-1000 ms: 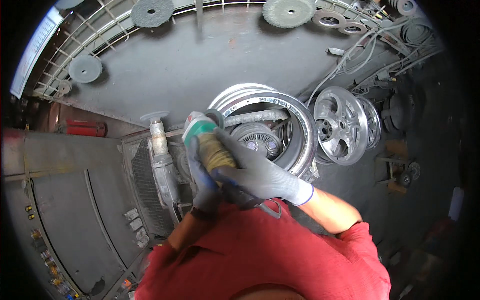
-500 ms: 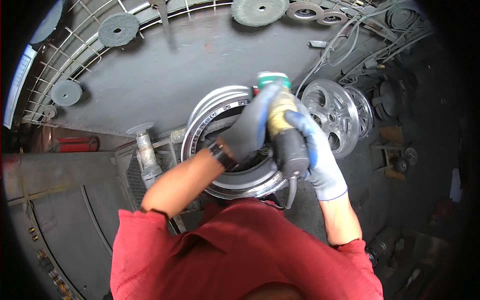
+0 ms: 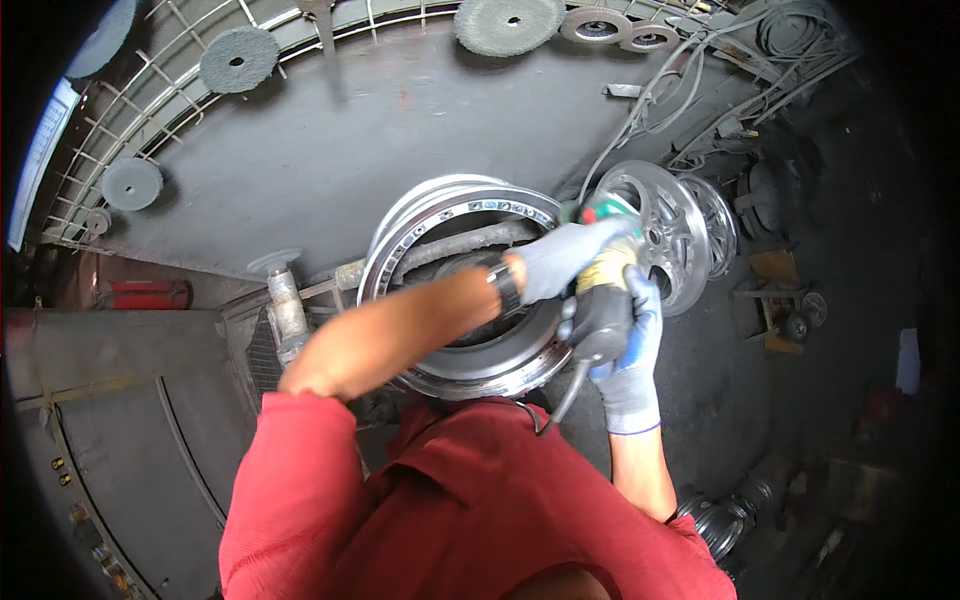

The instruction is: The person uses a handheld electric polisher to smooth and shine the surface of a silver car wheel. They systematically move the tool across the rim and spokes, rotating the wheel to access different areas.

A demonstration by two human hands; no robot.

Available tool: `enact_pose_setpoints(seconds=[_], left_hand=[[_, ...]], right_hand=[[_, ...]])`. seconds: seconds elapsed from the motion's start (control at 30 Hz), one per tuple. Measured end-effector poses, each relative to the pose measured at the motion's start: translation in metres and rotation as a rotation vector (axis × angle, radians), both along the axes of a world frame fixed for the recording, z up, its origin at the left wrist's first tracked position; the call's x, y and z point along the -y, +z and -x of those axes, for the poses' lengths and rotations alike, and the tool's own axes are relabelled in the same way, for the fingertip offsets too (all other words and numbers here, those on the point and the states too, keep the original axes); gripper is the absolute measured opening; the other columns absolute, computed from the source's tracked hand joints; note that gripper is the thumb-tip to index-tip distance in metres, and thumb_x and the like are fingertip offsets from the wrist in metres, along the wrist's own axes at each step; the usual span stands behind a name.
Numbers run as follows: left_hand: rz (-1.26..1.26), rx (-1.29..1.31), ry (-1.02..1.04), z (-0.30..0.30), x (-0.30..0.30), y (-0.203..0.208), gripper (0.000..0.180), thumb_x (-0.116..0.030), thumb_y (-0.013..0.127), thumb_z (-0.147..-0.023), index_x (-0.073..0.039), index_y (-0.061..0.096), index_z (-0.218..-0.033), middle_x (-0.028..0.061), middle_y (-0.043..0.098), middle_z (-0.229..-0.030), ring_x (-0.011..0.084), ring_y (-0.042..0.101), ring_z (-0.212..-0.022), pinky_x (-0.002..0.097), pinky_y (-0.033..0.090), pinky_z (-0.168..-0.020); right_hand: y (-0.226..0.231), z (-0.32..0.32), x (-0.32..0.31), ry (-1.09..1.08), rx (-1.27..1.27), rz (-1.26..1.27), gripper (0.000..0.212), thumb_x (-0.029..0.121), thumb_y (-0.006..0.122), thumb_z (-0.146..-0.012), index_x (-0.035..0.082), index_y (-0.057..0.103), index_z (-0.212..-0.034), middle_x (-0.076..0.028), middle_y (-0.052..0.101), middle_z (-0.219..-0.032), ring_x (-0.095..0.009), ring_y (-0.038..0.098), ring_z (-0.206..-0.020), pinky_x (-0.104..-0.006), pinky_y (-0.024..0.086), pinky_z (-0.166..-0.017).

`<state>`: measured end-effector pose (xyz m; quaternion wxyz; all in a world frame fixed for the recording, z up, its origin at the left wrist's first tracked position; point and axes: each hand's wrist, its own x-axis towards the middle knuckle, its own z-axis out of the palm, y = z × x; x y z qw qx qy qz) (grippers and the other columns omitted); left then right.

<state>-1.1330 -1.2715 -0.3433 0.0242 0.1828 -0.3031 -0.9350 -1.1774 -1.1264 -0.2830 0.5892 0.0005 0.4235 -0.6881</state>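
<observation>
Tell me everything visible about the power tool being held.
The power tool has a green and red head, a yellowish middle and a black, plastic-looking rear, with a grey cord trailing. Its head points away from the person, right of the wheel rim. The gloved left hand holds it near the head, the gloved right hand around the body. Its working end is unclear.

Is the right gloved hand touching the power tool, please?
Touching. The head view shows the right gloved hand closed against the power tool, with no visible gap.
</observation>
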Motion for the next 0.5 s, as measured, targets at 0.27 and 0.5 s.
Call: enact_pose_setpoints(seconds=[0.27,0.5], left_hand=[[0.094,-0.049,0.987,-0.157,-0.053,-0.007,0.048,-0.05,0.048,-0.111,-0.008,0.058,-0.131,0.0081,0.066,-0.12,0.0168,0.069,-0.108,0.0357,0.059,-0.094],[0.003,0.0,0.944,-0.15,-0.055,0.009,0.05,-0.053,0.051,-0.109,-0.009,0.057,-0.132,0.0066,0.065,-0.117,0.0183,0.069,-0.104,0.0363,0.059,-0.092]], right_hand=[[-0.003,-0.047,0.042,0.82,-1.06,0.345,0.087,0.017,0.07,-0.099,0.001,0.02,-0.168,-0.024,0.035,-0.167,-0.03,0.035,-0.155,-0.0398,0.028,-0.126],[-0.002,-0.048,0.034,0.778,-1.033,0.303,0.087,0.018,0.07,-0.099,-0.003,0.02,-0.167,-0.025,0.035,-0.167,-0.03,0.034,-0.155,-0.04,0.029,-0.126]])
